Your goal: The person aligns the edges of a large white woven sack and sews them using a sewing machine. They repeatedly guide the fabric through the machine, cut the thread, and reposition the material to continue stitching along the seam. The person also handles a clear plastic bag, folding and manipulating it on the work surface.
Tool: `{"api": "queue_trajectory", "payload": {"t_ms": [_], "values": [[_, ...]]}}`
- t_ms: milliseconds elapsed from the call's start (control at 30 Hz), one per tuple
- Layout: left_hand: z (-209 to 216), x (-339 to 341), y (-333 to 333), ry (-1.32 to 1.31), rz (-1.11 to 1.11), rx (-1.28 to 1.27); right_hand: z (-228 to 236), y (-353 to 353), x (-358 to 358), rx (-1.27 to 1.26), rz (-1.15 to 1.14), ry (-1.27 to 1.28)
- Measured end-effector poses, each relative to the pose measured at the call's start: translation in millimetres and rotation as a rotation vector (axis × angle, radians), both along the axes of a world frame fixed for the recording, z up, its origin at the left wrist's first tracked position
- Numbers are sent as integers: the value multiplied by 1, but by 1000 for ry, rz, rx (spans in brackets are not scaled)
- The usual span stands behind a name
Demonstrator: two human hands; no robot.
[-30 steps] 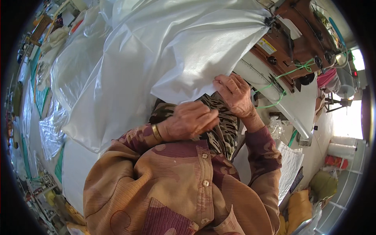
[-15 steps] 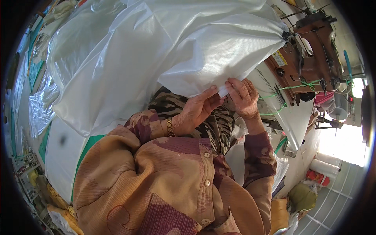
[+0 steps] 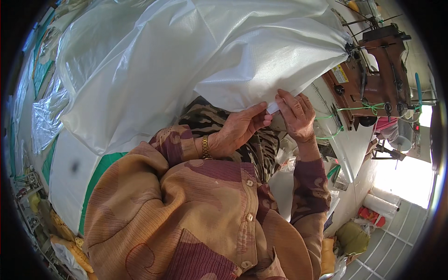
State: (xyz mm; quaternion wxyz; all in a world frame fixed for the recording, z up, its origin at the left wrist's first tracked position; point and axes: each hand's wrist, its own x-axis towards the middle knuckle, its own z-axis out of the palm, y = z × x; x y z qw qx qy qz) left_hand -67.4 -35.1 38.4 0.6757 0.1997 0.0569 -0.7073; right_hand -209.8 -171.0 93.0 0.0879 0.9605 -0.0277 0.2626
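White flat counter (image 3: 357, 150) right of right hand (image 3: 296, 117), brown metal sewing machine (image 3: 383, 89) on it, farther out; glossy white plastic sheet (image 3: 154, 70) spreads ahead and left of both hands; left hand (image 3: 239, 130) and right hand pinch its near edge, fingertips close together; gold metal wristband (image 3: 206, 147) just behind left hand

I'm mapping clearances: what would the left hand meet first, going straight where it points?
The bare left hand, pointing right and slightly upward, would probably first meet the small white flap at its fingertips, apparently part of the shiny white plastic sheet, then the right hand; depth is unclear.
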Motion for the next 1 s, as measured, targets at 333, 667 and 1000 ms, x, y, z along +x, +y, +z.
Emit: {"api": "queue_trajectory", "payload": {"t_ms": [333, 667, 1000], "values": [[11, 17, -4, -109, -71, 130, 9, 8, 1, -71, 25, -10], [5, 22, -1, -193, -103, 39, 21, 11, 13, 7, 11, 171], [0, 31, -3, -24, -207, -100, 13, 15, 6, -108, 73, 38]]}}
